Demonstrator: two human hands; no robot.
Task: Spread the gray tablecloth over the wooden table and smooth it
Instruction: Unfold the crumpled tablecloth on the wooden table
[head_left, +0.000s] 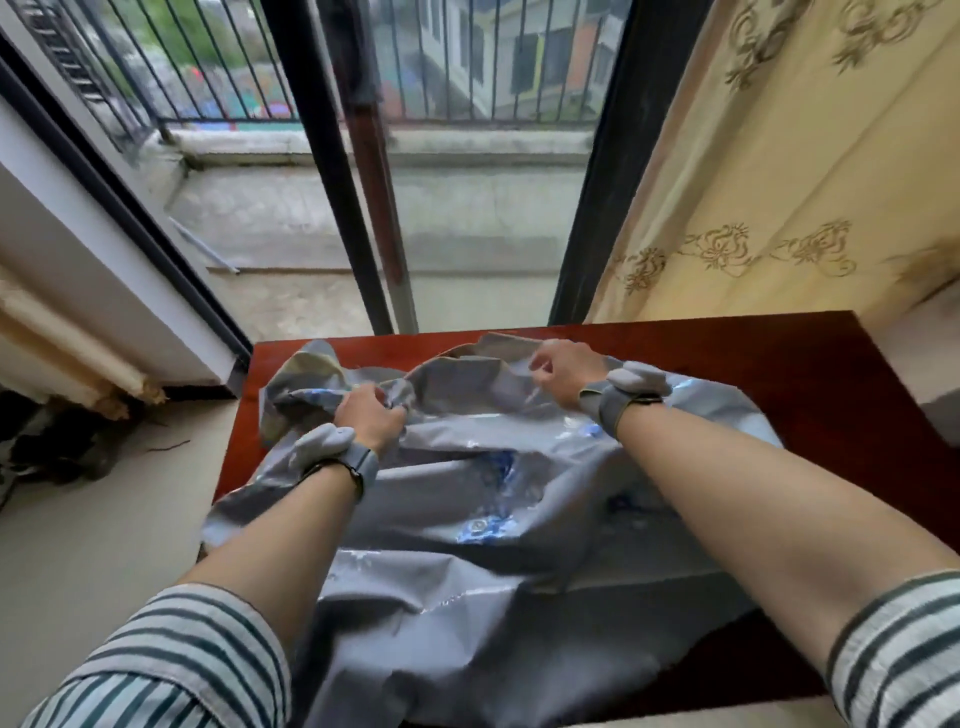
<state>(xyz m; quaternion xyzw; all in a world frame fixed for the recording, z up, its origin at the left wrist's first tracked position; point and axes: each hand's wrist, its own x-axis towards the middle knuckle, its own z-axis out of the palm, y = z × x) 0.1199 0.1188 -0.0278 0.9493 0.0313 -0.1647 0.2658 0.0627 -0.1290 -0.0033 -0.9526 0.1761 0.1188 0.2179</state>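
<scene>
A glossy gray tablecloth (467, 561) lies crumpled and partly unfolded on the dark reddish wooden table (810, 374). It covers the table's middle and hangs over the near edge. My left hand (366, 415) is clenched on a bunched fold near the cloth's far left. My right hand (563, 371) pinches the cloth's far edge near the table's back. Bare wood shows at the far edge and on the right side. Both wrists wear gray bands.
Beyond the table stands a dark-framed glass door (337, 171) to a balcony with railings. A cream patterned curtain (779, 171) hangs at the back right. Pale floor (93, 530) runs along the table's left side, with dark items by the wall.
</scene>
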